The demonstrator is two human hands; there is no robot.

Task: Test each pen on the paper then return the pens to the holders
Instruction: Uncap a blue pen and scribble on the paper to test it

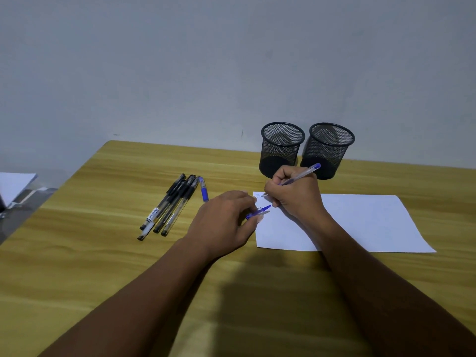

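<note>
Here the right hand [296,194] is curled in a writing grip round a blue pen [304,172], its tip down on the far left corner of the paper [360,222], where a few faint marks show, so this pen looks to be mid-test. The left hand [221,222] lies at the sheet's left edge, fingers bent and pinching the blue cap [258,212], likely kept ready for recapping while the hand steadies the page. Just left of that hand, a blue capped pen [204,191] and a bundle of black pens [167,207] lie side by side on the counter [103,253], presumably waiting their turn. Beyond the paper, by the wall, two mesh holders [282,148] stand upright and close together with no pens showing inside, so returning them seems not yet begun.
</note>
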